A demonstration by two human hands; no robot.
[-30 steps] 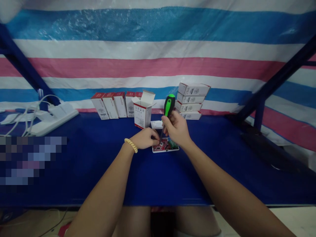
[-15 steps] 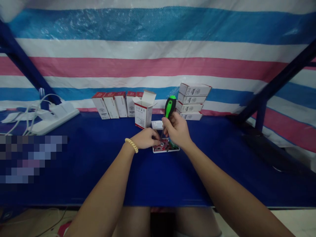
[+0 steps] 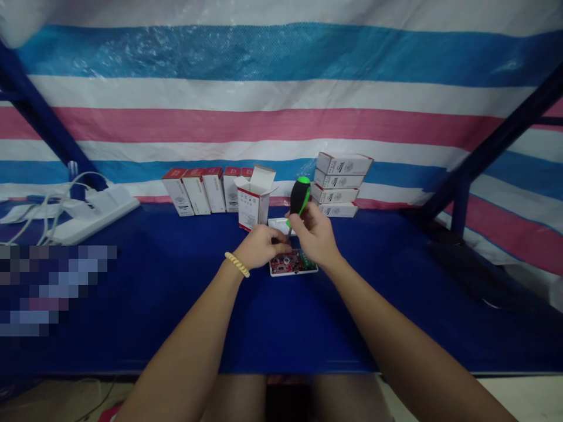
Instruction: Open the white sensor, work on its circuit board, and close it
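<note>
My right hand (image 3: 317, 231) is closed round a green and black screwdriver (image 3: 299, 196), held nearly upright with its shaft pointing down. Below it lies a red and green circuit board (image 3: 290, 262) in a shallow white housing. My left hand (image 3: 264, 245), with a yellow twisted band at the wrist, reaches over the board's far left side. Its thumb and fingers come together at the screwdriver's lower end; whether they pinch a small part or the shaft is hidden. Just behind the board is a white plastic piece (image 3: 279, 224), partly covered by the hands.
An opened white box (image 3: 254, 205) stands behind my left hand. Several red-topped boxes (image 3: 196, 192) line the back left, and several white boxes (image 3: 341, 180) are stacked at the back right. A white power strip (image 3: 94, 217) with cables lies left on the blue table (image 3: 176, 316).
The screwdriver has shifted a little away from me over the board, to its far edge. My left fingertips have moved with it. The view has tilted slightly.
</note>
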